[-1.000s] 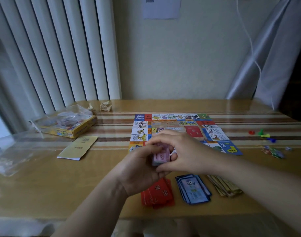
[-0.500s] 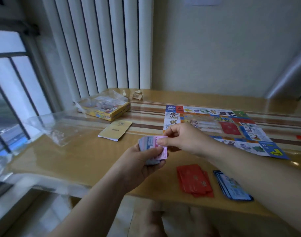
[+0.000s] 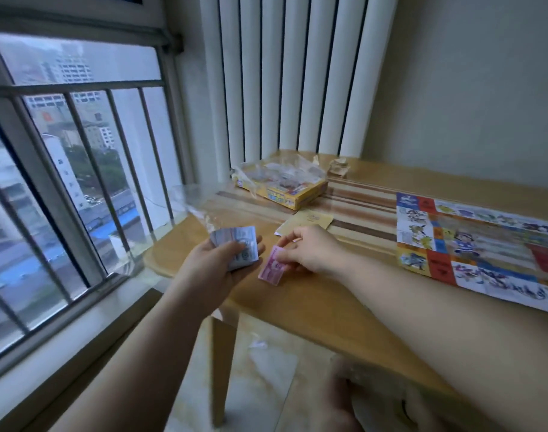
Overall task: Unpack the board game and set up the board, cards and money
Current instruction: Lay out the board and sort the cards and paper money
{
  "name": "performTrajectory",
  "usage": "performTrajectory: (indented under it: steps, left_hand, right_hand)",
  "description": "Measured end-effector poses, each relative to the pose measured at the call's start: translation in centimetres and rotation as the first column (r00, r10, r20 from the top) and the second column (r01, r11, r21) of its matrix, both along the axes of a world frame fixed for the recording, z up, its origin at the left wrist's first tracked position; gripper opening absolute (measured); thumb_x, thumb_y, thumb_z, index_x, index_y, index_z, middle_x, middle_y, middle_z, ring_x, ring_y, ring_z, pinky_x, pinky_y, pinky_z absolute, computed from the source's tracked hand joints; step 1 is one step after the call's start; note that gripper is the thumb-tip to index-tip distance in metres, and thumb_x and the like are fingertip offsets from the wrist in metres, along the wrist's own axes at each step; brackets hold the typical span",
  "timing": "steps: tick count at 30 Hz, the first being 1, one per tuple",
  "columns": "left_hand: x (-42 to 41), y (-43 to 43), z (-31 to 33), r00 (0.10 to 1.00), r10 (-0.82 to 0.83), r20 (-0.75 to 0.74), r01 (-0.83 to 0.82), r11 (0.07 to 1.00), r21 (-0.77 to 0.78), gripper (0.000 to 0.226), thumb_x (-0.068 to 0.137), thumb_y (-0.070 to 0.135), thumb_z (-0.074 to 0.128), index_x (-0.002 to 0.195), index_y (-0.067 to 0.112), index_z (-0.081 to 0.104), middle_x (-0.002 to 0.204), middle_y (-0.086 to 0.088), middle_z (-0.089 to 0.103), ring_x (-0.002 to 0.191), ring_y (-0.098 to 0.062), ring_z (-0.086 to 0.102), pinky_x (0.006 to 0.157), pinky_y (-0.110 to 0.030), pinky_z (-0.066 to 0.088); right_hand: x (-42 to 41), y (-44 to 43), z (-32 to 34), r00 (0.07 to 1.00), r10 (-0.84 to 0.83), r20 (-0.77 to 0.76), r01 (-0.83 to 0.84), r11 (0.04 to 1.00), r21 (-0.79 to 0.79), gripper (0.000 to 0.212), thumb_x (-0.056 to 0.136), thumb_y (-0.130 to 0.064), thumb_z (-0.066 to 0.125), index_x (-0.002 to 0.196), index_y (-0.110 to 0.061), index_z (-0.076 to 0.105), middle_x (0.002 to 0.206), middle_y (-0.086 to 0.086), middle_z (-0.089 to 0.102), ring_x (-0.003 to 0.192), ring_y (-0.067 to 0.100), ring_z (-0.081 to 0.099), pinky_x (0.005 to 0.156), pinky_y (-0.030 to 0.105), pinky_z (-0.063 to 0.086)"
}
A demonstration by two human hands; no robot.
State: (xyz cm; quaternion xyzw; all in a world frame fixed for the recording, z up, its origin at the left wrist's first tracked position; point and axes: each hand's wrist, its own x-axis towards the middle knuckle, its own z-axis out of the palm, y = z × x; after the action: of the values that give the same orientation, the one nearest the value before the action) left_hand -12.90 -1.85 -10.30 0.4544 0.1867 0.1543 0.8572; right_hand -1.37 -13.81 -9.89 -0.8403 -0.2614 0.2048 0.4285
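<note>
Head-camera view: at centre frame the left hand [image 3: 227, 263] grips a fanned stack of play money [image 3: 236, 249] above the wooden table [image 3: 313, 307], while the right hand [image 3: 311, 252] pinches a small bundle of pink notes [image 3: 272, 269] low over the tabletop just beside it. Unfolded at the right edge lies the game board [image 3: 472, 244]; the yellow game box [image 3: 285, 188] under clear plastic wrap and a yellow leaflet [image 3: 307, 221] sit further back, by the white blinds [image 3: 297, 73].

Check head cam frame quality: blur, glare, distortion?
Head view: wide-angle bends the window bars; motion blur smears the game board print and the bottom right corner; dim daylight from the window; left hand and right hand with the pink notes stay readable.
</note>
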Motion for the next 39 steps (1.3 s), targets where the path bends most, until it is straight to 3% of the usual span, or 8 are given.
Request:
performTrajectory:
  steps: [7, 11, 15, 20, 25, 30, 34, 39]
  left_hand:
    - [-0.1, -0.8, -0.7, 0.999, -0.038, -0.001, 0.038, 0.999, -0.015, 0.020, 0.091, -0.010, 0.045, 0.103, 0.001, 0.055, 0.093, -0.016, 0.065, 0.068, -0.016, 0.070, 0.057, -0.028, 0.059]
    - [-0.2, -1.3, -0.6, 0.998, -0.059, 0.008, 0.059, 0.997, -0.042, 0.022, 0.089, -0.013, 0.046, 0.105, 0.000, 0.054, 0.089, -0.018, 0.064, 0.066, -0.020, 0.069, 0.054, -0.029, 0.058]
    - [-0.3, -2.4, -0.5, 0.989, -0.146, 0.006, 0.147, 0.989, -0.023, 0.022, 0.088, -0.010, 0.050, 0.108, 0.001, 0.056, 0.089, -0.017, 0.065, 0.074, -0.021, 0.068, 0.059, -0.028, 0.058]
    - [-0.7, -2.3, -0.3, 0.989, -0.146, -0.018, 0.142, 0.981, -0.135, 0.021, 0.092, -0.006, 0.042, 0.109, -0.010, 0.054, 0.104, -0.025, 0.066, 0.092, -0.031, 0.067, 0.074, -0.038, 0.058]
    - [-1.0, -2.8, 0.0, 0.990, -0.138, -0.005, 0.137, 0.987, -0.083, 0.019, 0.091, -0.011, 0.044, 0.099, -0.003, 0.058, 0.096, -0.020, 0.070, 0.088, -0.028, 0.067, 0.071, -0.033, 0.057]
    - [-0.9, -3.8, -0.1, 0.987, -0.162, -0.003, 0.161, 0.985, -0.060, 0.024, 0.088, -0.013, 0.048, 0.101, 0.004, 0.059, 0.091, -0.018, 0.068, 0.075, -0.022, 0.070, 0.059, -0.028, 0.058]
    - [-0.4, -4.4, -0.2, 0.985, -0.170, -0.016, 0.169, 0.985, -0.037, 0.026, 0.086, -0.013, 0.052, 0.102, 0.007, 0.059, 0.086, -0.015, 0.067, 0.071, -0.019, 0.069, 0.058, -0.027, 0.058]
    - [-0.1, -4.3, 0.1, 0.985, -0.174, 0.001, 0.173, 0.983, -0.067, 0.025, 0.087, -0.008, 0.054, 0.109, 0.004, 0.058, 0.085, -0.014, 0.069, 0.072, -0.018, 0.069, 0.062, -0.027, 0.059]
  right_hand:
    - [0.1, 0.3, -0.9, 0.856, 0.027, 0.516, 0.031, 0.994, -0.104, 0.019, 0.076, -0.023, 0.075, 0.090, -0.022, 0.062, 0.097, -0.001, 0.062, 0.083, 0.013, 0.054, 0.075, 0.026, 0.045]
    - [-0.7, -0.6, 2.0, 0.984, -0.087, 0.154, 0.052, 0.974, 0.219, 0.023, 0.086, -0.029, 0.067, 0.095, -0.008, 0.064, 0.078, -0.001, 0.065, 0.058, 0.002, 0.053, 0.053, 0.009, 0.040]
    - [-1.7, -1.2, 2.6, 0.994, 0.081, 0.075, -0.089, 0.991, 0.099, 0.017, 0.078, -0.018, 0.076, 0.088, -0.013, 0.063, 0.072, 0.001, 0.062, 0.053, 0.003, 0.056, 0.048, 0.012, 0.041]
    - [-0.4, -3.8, 2.1, 0.997, -0.056, -0.044, 0.062, 0.985, 0.158, 0.019, 0.080, 0.001, 0.070, 0.078, -0.014, 0.058, 0.066, 0.002, 0.061, 0.041, -0.002, 0.055, 0.043, 0.011, 0.040]
    - [-0.7, -5.0, 0.0, 0.994, -0.105, 0.039, 0.105, 0.994, -0.006, 0.013, 0.081, -0.010, 0.072, 0.087, -0.015, 0.062, 0.072, -0.001, 0.062, 0.063, 0.008, 0.057, 0.060, 0.018, 0.044]
    - [-1.4, -5.6, -0.6, 0.818, 0.012, 0.575, 0.165, 0.953, -0.255, 0.021, 0.079, -0.041, 0.071, 0.094, -0.031, 0.061, 0.088, -0.012, 0.054, 0.082, 0.007, 0.047, 0.080, 0.028, 0.033]
    - [-1.8, -5.4, 2.3, 0.981, -0.039, 0.188, 0.018, 0.993, 0.116, 0.019, 0.085, -0.036, 0.066, 0.084, -0.017, 0.063, 0.078, -0.006, 0.062, 0.060, 0.002, 0.050, 0.058, 0.013, 0.040]
    - [-1.9, -3.9, 2.9, 0.992, 0.054, 0.114, -0.057, 0.998, 0.026, 0.018, 0.079, -0.027, 0.076, 0.072, -0.018, 0.062, 0.068, -0.003, 0.061, 0.060, 0.008, 0.053, 0.054, 0.016, 0.041]
